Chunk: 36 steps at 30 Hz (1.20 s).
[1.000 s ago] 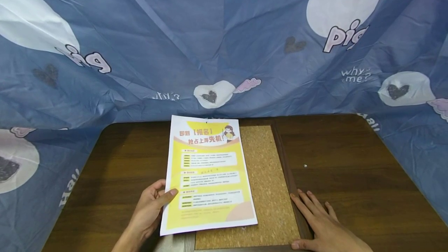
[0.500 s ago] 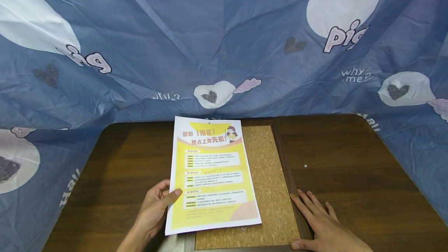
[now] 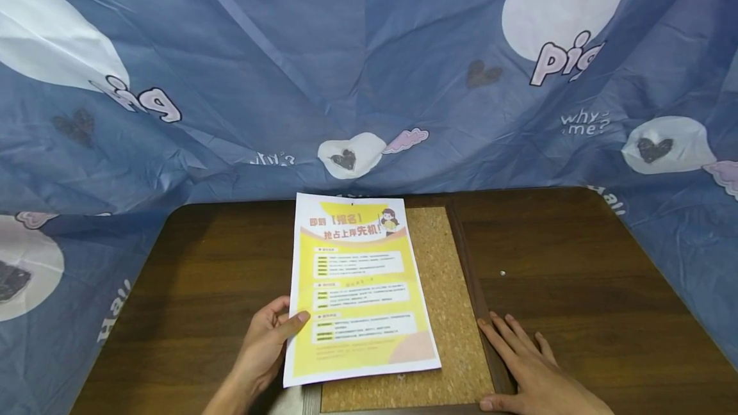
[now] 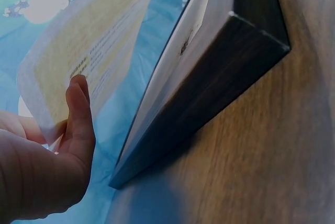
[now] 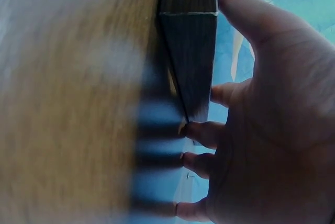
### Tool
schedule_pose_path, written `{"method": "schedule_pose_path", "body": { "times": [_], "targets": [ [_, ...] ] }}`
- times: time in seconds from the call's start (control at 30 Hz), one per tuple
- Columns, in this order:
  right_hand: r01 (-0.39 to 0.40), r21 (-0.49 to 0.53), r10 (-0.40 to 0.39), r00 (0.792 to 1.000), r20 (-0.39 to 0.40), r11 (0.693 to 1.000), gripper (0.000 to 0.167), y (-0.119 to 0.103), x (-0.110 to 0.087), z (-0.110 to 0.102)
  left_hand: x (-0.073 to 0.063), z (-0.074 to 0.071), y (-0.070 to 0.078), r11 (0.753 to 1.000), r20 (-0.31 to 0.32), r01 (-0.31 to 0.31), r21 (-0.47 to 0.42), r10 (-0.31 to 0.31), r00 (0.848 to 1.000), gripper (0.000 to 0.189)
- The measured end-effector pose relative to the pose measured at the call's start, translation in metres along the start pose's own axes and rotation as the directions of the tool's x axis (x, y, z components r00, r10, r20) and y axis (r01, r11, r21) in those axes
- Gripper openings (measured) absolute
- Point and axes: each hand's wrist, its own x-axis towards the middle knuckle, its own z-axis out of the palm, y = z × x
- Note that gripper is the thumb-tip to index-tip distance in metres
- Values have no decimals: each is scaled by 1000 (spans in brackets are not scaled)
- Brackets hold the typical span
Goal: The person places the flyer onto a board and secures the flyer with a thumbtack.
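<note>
A yellow and white printed sheet of paper (image 3: 357,287) is held by my left hand (image 3: 262,341), its thumb on the printed face near the lower left edge. In the left wrist view the sheet (image 4: 99,41) is raised above a thick dark-framed board. Behind the sheet lies the board's cork panel (image 3: 452,312), partly covered in the head view. My right hand (image 3: 539,370) rests at the board's near right corner, fingers spread along the wooden frame (image 3: 469,261) and thumb at the front edge. The right wrist view shows fingertips (image 5: 204,134) beside the frame's side.
The board stands on a dark brown wooden table (image 3: 576,255). A tiny shiny object (image 3: 503,273) lies to the board's right. Another small bright bit (image 3: 401,376) shows on the cork below the sheet. A blue patterned cloth (image 3: 403,82) hangs behind the table.
My left hand has carried the sheet a little to the right, over more of the cork. My right hand has stayed in place.
</note>
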Motion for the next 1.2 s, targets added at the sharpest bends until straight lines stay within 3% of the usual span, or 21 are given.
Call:
{"method": "schedule_pose_path", "body": {
  "times": [0.67,1.2],
  "targets": [
    [-1,16,1,1000,2,1000,107,2,0,1,4,14,-9,1000,50,12,-17,-11,999,22],
    [-43,45,41,999,34,998,108,-1,1,-1,9,30,-14,1000,43,29,5,-30,999,25]
  ]
}}
